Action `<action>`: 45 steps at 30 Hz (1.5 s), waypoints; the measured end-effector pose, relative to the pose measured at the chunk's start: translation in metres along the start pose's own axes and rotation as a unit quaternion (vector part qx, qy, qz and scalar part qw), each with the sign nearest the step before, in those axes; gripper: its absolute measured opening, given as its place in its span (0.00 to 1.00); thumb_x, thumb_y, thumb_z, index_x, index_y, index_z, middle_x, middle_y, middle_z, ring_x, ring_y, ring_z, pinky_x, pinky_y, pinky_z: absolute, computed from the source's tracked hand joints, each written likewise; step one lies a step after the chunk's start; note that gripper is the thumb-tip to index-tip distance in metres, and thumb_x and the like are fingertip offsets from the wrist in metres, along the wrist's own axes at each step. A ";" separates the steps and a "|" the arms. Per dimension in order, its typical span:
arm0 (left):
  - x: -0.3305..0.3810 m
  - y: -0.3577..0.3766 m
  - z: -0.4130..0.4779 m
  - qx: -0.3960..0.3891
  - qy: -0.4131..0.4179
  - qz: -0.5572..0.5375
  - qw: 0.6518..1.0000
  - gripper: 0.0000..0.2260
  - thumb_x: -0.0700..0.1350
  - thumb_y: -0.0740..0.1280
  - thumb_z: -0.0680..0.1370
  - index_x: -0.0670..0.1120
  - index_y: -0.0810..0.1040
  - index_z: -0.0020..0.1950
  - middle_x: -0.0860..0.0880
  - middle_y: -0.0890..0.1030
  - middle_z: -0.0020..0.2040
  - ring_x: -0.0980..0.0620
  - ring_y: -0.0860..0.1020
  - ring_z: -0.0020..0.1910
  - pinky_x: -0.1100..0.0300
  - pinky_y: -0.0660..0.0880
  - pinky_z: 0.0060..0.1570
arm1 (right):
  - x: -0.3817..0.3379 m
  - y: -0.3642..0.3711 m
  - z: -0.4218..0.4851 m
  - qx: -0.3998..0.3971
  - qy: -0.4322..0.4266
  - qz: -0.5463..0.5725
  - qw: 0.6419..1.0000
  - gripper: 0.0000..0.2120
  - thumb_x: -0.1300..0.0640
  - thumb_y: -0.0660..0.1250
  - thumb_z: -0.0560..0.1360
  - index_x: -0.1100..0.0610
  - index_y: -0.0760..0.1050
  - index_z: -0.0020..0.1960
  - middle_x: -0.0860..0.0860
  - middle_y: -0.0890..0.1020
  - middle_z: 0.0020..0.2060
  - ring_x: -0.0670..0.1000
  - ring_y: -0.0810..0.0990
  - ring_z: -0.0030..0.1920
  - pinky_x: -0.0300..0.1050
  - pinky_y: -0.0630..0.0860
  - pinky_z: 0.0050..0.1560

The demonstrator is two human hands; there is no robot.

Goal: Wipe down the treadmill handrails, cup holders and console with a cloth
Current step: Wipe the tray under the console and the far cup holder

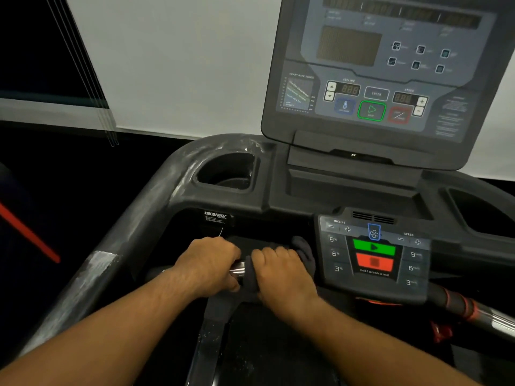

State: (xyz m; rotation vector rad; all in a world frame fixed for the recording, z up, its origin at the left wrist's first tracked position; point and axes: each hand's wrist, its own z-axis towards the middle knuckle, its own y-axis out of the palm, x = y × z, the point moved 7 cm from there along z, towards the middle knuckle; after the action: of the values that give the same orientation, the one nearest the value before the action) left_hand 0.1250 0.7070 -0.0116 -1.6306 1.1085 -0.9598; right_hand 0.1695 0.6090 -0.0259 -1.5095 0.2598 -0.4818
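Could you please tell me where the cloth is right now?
In the head view, the cloth sits low centre, wrapped round the chrome bar under the right hand, between the left hand and the keypad panel.

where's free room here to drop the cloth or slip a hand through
Free: the left cup holder, bordered by the dusty handrail and the console base; the shelf between console and keypad. Crowded: the bar left of the keypad, where the left hand, right hand and cloth sit together.
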 end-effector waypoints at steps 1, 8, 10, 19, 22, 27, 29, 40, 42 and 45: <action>0.000 -0.001 0.000 0.004 0.001 0.002 1.000 0.16 0.58 0.74 0.69 0.54 0.78 0.53 0.55 0.80 0.46 0.54 0.77 0.43 0.60 0.70 0.40 | -0.003 0.002 -0.007 0.043 -0.015 -0.007 0.999 0.16 0.53 0.70 0.69 0.55 0.74 0.55 0.54 0.80 0.47 0.56 0.79 0.45 0.50 0.75 0.44; -0.005 0.002 -0.002 -0.018 0.009 0.001 1.000 0.21 0.59 0.73 0.70 0.52 0.75 0.59 0.52 0.78 0.56 0.50 0.78 0.53 0.56 0.74 0.49 | 0.020 -0.006 0.004 -0.097 -0.125 0.112 0.981 0.24 0.45 0.67 0.73 0.54 0.69 0.64 0.52 0.78 0.59 0.55 0.78 0.56 0.49 0.73 0.53; -0.014 -0.008 -0.005 -0.018 0.008 0.013 1.000 0.30 0.58 0.74 0.69 0.50 0.72 0.66 0.51 0.75 0.62 0.49 0.77 0.59 0.53 0.75 0.57 | 0.018 -0.010 0.015 -0.147 -0.084 0.108 0.980 0.27 0.33 0.63 0.71 0.52 0.69 0.59 0.52 0.79 0.56 0.57 0.79 0.54 0.49 0.73 0.51; -0.078 -0.074 -0.031 0.099 -0.078 0.039 0.991 0.17 0.56 0.62 0.80 0.50 0.77 0.66 0.50 0.79 0.63 0.48 0.77 0.61 0.52 0.74 0.60 | -0.048 -0.011 0.048 -0.076 0.042 0.125 0.988 0.27 0.35 0.48 0.79 0.54 0.73 0.59 0.54 0.80 0.54 0.59 0.79 0.53 0.50 0.69 0.46; -0.086 -0.073 -0.042 0.139 -0.088 0.017 0.986 0.15 0.54 0.59 0.81 0.50 0.80 0.61 0.51 0.80 0.59 0.49 0.78 0.58 0.50 0.75 0.57 | -0.075 -0.009 0.037 -0.004 -0.049 0.067 0.997 0.22 0.39 0.55 0.79 0.56 0.70 0.59 0.56 0.78 0.54 0.58 0.76 0.54 0.52 0.70 0.51; -0.099 -0.077 -0.060 0.193 -0.090 -0.026 0.977 0.14 0.53 0.58 0.81 0.50 0.81 0.56 0.52 0.82 0.54 0.50 0.79 0.55 0.50 0.75 0.57 | -0.067 0.001 0.028 -0.042 -0.173 0.072 0.981 0.24 0.52 0.62 0.76 0.57 0.64 0.70 0.54 0.74 0.62 0.56 0.75 0.57 0.52 0.73 0.59; -0.105 -0.082 -0.067 0.215 -0.093 -0.045 0.971 0.14 0.52 0.58 0.81 0.50 0.81 0.56 0.51 0.83 0.53 0.49 0.80 0.54 0.50 0.75 0.56 | -0.067 -0.006 0.037 -0.084 -0.136 0.120 0.980 0.22 0.44 0.61 0.77 0.53 0.66 0.66 0.52 0.75 0.61 0.55 0.75 0.57 0.53 0.73 0.57; -0.111 -0.090 -0.090 0.223 -0.141 -0.051 0.963 0.11 0.52 0.59 0.82 0.51 0.79 0.55 0.52 0.80 0.50 0.53 0.78 0.49 0.54 0.77 0.50 | -0.117 -0.005 0.093 -0.125 0.106 0.249 0.955 0.13 0.50 0.58 0.78 0.52 0.76 0.58 0.54 0.81 0.54 0.59 0.80 0.52 0.49 0.70 0.45; -0.112 -0.092 -0.093 0.228 -0.145 -0.049 0.961 0.11 0.52 0.59 0.82 0.51 0.79 0.57 0.52 0.80 0.52 0.52 0.78 0.51 0.52 0.77 0.52 | -0.127 -0.005 0.085 -0.078 0.075 0.222 0.969 0.15 0.48 0.58 0.78 0.55 0.75 0.57 0.55 0.81 0.53 0.59 0.79 0.52 0.51 0.71 0.47; -0.115 -0.093 -0.097 0.240 -0.146 -0.049 0.958 0.12 0.53 0.60 0.82 0.51 0.79 0.59 0.52 0.80 0.53 0.52 0.79 0.52 0.51 0.78 0.52 | -0.144 -0.001 0.058 0.003 -0.068 0.090 0.994 0.20 0.45 0.59 0.78 0.57 0.70 0.63 0.56 0.78 0.57 0.58 0.75 0.55 0.53 0.69 0.54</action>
State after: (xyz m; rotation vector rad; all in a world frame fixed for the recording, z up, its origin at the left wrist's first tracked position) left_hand 0.0242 0.8081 0.0922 -1.3742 0.5427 -0.9264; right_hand 0.0688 0.7263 -0.0404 -1.4902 0.2844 -0.2352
